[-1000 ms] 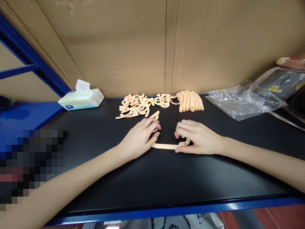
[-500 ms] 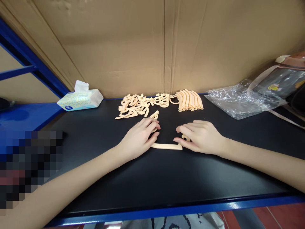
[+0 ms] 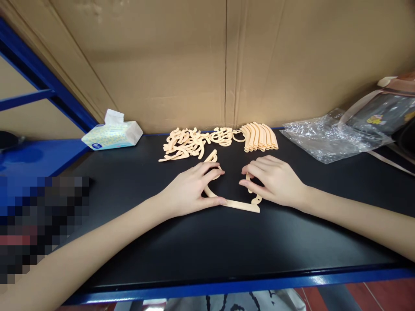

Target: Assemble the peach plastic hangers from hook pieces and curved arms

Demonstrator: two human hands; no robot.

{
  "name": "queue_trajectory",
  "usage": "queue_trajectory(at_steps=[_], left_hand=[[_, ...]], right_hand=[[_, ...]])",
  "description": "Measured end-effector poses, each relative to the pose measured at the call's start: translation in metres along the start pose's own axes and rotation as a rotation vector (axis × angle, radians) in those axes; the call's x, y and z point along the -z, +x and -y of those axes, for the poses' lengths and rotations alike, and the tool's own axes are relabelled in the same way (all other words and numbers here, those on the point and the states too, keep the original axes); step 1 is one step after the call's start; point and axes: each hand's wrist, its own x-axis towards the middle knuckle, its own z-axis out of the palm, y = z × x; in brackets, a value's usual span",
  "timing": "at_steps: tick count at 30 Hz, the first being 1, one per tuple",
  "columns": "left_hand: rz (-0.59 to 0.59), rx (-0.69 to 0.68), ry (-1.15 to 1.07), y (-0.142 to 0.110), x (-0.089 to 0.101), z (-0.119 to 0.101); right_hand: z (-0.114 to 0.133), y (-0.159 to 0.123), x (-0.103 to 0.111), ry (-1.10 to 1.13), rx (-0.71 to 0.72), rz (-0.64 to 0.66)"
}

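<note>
My left hand [image 3: 191,188] rests over a long curved beige piece [image 3: 241,205], its thumb on the strip and its fingers bent around the bend. A small ring-like beige part [image 3: 218,172] shows by its fingertips, and a short flat end [image 3: 212,155] sticks out behind them. My right hand [image 3: 272,179] pinches a small curved beige piece [image 3: 248,182] between thumb and fingers. Below that hand, a small rounded part with a hole [image 3: 257,199] lies against the long piece's right end. Whether these parts are joined, I cannot tell.
Behind my hands lie a loose pile of curved beige pieces [image 3: 183,144], a smaller heap [image 3: 222,136] and a neat row of long pieces [image 3: 261,137]. A tissue pack [image 3: 113,134] stands left. A clear plastic bag [image 3: 327,138] and a transparent backpack [image 3: 372,112] are right.
The long piece has shifted slightly right and towards me. My left thumb has moved onto it, spreading from the fingers. My right hand has risen a little, exposing the small pieces.
</note>
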Motion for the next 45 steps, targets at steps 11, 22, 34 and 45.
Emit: queue_trajectory(at_steps=[11,22,34,45], left_hand=[[0.014,-0.006,0.038,-0.0025,-0.0033,0.0003],[0.028,0.008,0.032,-0.0019,-0.0039,-0.0012],[-0.039,0.053,-0.096,-0.0011,-0.0032,-0.0018],[-0.055,0.019,-0.187,-0.0002,-0.0033,-0.0056]], right_hand=[[-0.0012,-0.0021,0.0026,0.346,0.281,0.120],[0.0052,-0.0035,0.0057,0.455,0.309,0.173],[0.0044,-0.0035,0.0044,0.469,0.329,0.158],[0.0016,-0.0016,0.0023,0.426,0.224,0.113]])
